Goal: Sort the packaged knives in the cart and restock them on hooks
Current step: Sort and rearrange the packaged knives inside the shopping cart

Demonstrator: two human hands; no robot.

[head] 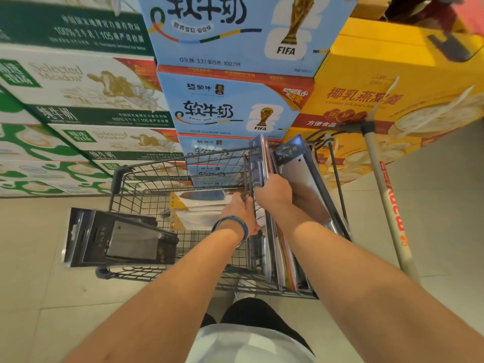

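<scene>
Left hand (239, 214), with a blue wristband (230, 226), is curled on the near edge of the upright stack of clear-plastic blister knife packs (277, 258), stood at 3 o'clock in the grey wire cart (119, 176). Right hand (275, 189) is clamped over the stack's top edge, just beyond. Packs are judged stiff, slick and blade-heavy, best taken by the card edge. Black flat cleaver packs (117, 239) are laid across the rim at 9 o'clock. White-and-yellow knife packs (193, 208) are laid flat inside at 12 o'clock. Stacked milk cartons (230, 106) are seen beyond.
</scene>
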